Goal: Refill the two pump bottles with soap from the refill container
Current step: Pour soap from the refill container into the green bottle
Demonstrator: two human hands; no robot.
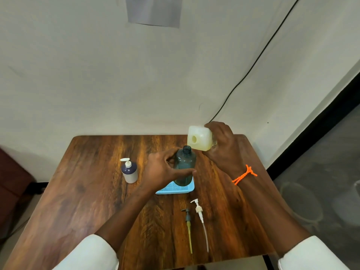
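Note:
A teal see-through bottle (185, 164) with its pump off and neck open stands on a small blue tray (175, 189). My left hand (163, 171) wraps around its body. My right hand (224, 145) grips a pale yellow refill container (199, 140), tilted over with its open mouth facing the teal bottle's neck, just above and to the right of it. A second bottle (129, 171), white with a dark blue shoulder and a white pump fitted, stands to the left. Two loose pumps lie nearer me: a dark one (188, 228) and a white one (201, 219).
The wooden table (93, 191) stands against a white wall. A black cable (253, 65) runs down the wall behind the table's right corner. The floor drops away to the right of the table. A dark red object sits at the far left.

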